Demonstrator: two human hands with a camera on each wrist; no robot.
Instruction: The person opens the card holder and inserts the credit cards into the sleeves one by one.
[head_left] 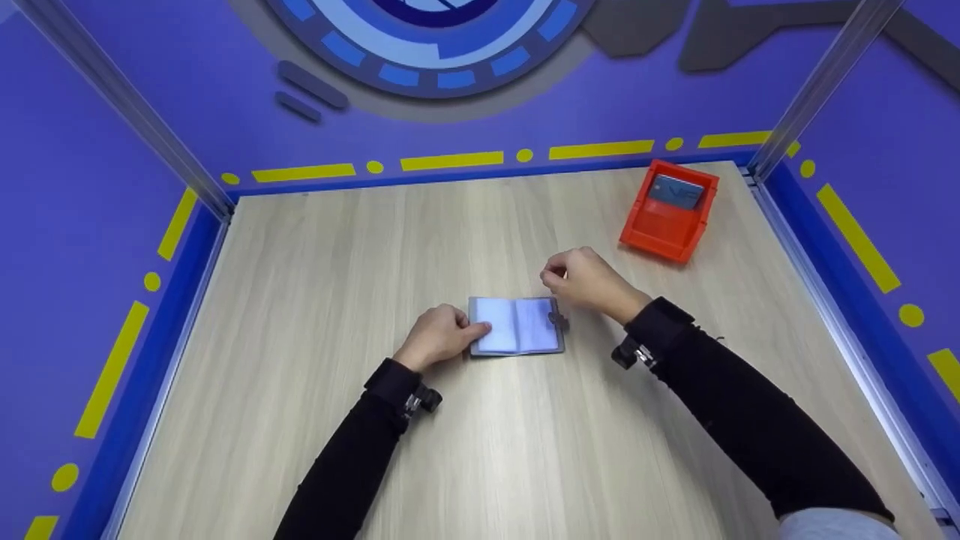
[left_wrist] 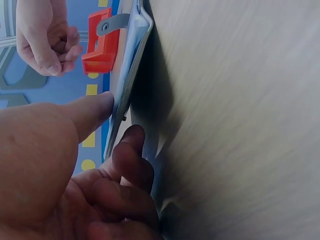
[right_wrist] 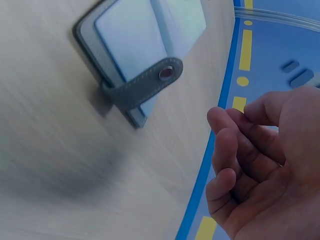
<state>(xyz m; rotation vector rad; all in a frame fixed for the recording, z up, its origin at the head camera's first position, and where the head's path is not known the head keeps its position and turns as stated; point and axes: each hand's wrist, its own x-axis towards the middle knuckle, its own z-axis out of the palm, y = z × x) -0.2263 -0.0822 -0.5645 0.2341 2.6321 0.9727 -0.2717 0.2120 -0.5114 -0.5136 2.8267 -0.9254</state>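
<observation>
A small grey card holder (head_left: 517, 325) lies spread apart near the middle of the table, its pale plastic sleeves facing up. At its right edge sticks out a strap (right_wrist: 145, 82) with a metal snap. My left hand (head_left: 439, 335) grips the holder's left edge, thumb on top of the sleeve and fingers curled at the underside. That edge looks slightly raised off the table in the left wrist view. Above and beyond the holder's right end hovers my right hand (head_left: 587, 281), apart from it, fingers loosely curled with nothing visible between them.
Toward the back right corner stands a red plastic box (head_left: 660, 232) with a grey-blue card (head_left: 676, 192) leaning inside. Blue-purple panels (head_left: 450, 142) with yellow marks wall the wooden table (head_left: 322, 255) at the back and both sides.
</observation>
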